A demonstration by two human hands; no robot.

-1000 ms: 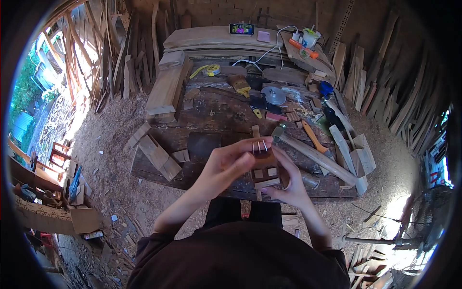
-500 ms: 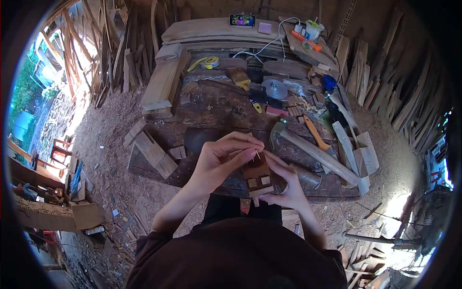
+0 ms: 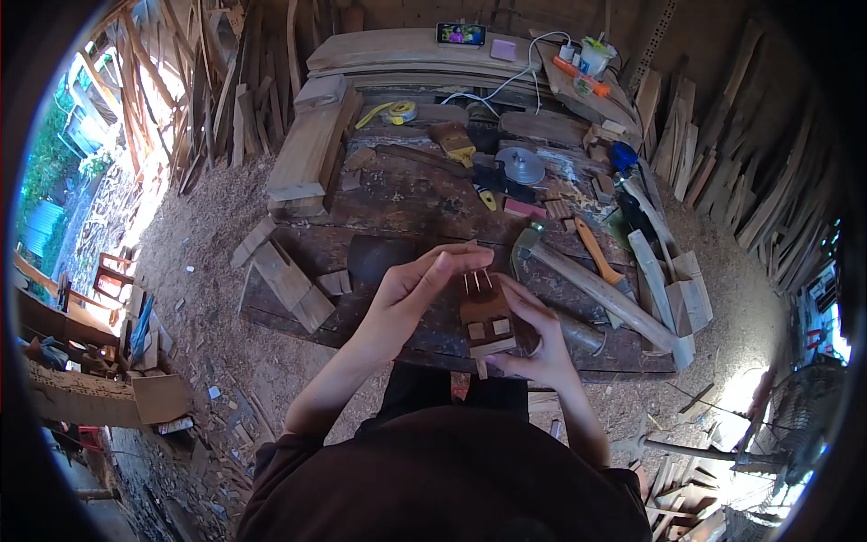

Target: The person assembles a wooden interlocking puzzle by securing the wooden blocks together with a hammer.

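My right hand [image 3: 540, 339] is wrapped round a small brown wooden piece [image 3: 479, 311] with two pale square blocks on its near end. A few thin pins [image 3: 477, 281] stand up from its far end. Just over their tips, the fingers of my left hand [image 3: 411, 294] are stretched out, with the thumb lifted apart from them. A hammer [image 3: 596, 287] lies on the worn bench right of my right hand, its head toward the back. Past it rests a brush with an orange-brown handle [image 3: 591, 242].
On the bench [image 3: 397, 212] lie a yellow tape measure [image 3: 401, 112], a wide brush [image 3: 453, 143], a clear disc [image 3: 521, 166] and a pink block [image 3: 524, 208]. Offcuts [image 3: 289, 285] sit at the left edge. A lit phone [image 3: 461, 34] stands at the back.
My left thumb has lifted off the pin it was pinching, and the left fingers have straightened over the tips. More pins show now. My right hand still holds the wooden piece.
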